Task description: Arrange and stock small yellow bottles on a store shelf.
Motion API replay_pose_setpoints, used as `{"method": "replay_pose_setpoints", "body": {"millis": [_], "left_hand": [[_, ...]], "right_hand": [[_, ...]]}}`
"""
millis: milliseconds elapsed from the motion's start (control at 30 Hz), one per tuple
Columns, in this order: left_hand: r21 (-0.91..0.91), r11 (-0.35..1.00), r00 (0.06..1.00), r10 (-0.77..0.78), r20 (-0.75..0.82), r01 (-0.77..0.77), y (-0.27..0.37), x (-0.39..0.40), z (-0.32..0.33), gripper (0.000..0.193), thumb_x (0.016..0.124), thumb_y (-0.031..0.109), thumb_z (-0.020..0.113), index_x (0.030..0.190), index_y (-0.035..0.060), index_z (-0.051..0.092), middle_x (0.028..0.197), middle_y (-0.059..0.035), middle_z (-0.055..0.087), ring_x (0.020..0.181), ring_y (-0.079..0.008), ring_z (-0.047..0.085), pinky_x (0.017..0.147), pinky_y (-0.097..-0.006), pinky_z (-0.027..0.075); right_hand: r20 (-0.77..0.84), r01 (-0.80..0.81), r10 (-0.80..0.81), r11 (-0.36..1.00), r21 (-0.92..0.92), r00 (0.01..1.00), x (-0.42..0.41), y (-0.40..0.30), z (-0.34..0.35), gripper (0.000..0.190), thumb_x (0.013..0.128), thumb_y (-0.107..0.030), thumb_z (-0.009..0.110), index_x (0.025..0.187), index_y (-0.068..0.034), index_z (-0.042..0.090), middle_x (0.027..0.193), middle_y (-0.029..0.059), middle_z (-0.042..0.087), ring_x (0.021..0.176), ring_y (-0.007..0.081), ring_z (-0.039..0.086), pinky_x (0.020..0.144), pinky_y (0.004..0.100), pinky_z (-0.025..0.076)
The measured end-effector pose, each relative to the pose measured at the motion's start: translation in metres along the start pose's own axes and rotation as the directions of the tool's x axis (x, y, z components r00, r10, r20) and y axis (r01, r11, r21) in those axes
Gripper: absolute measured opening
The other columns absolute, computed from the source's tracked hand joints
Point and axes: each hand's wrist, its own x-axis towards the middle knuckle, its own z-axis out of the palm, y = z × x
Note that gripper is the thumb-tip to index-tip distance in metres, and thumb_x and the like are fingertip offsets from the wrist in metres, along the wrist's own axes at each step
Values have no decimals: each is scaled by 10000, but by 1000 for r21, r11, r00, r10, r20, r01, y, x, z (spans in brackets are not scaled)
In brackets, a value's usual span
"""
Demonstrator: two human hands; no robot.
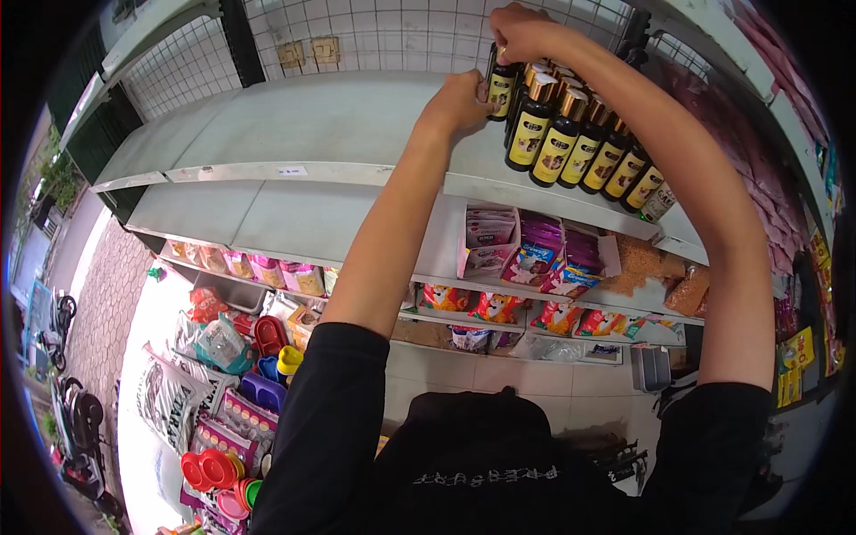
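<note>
On the upper shelf [321, 107], my left hand [458, 100] holds the lower side of a dark bottle [499, 93] with a yellow label. My right hand [525, 32] reaches over from the right, its fingers at the neck and cap of this same bottle. The bottle stands upright at the left rear of a group of similar bottles. Closest to the shelf edge are a dark bottle [528, 137] with a gold cap and several more in a row, their labels facing me. My right forearm hides part of the group.
Below, a shelf bears open boxes of sachets [491, 241] and bags of orange pellets [632, 264]. A wire grid [401, 40] backs the upper shelf. Pink packs [729, 160] hang at right. Pet bowls [210, 468] and bags [167, 394] are piled at lower left.
</note>
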Motion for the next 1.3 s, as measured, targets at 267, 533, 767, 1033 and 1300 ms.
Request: {"method": "replay_pose_setpoints", "body": {"millis": [267,533,767,1033,1300], "left_hand": [[63,994,995,92,-35,-89,16,10,19,353,841,204,815,1042,-25,636,962,-215,732,949,-408,708,845,-467,564],[58,998,1000,-26,-6,26,23,2,11,449,845,264,815,1128,-39,645,1006,-238,727,983,-403,708,876,-455,561],[73,986,986,-156,65,151,23,-8,0,655,865,470,819,1215,-53,639,1150,-192,714,1013,-300,702,890,-377,552],[-176,982,995,53,-83,-67,65,-96,-37,420,905,292,777,1171,-20,687,1033,-149,744,907,-216,714,781,-329,553],[-283,957,984,11,-176,-62,103,-195,-29,190,894,108,749,1053,21,694,800,-42,707,754,-132,664,649,-264,483]], "right_hand": [[100,-96,106,991,-94,989,3,19,9,428,735,-205,848,1077,24,731,1154,236,704,1135,375,668,977,464,549],[-168,245,-239,969,16,956,-57,5,-22,458,812,-203,787,1201,15,682,1307,238,634,1211,386,620,1036,458,516],[-248,42,6,981,188,969,-61,-9,-37,427,875,-249,714,1206,18,678,1216,253,665,1154,403,628,970,463,534],[-640,413,-149,865,285,754,-182,-58,1,397,873,-171,724,1174,81,668,1052,264,715,974,408,703,863,468,558],[-396,237,113,644,728,911,-258,-90,94,427,868,-175,774,1242,-5,660,1072,203,720,954,386,694,878,450,541]]}}
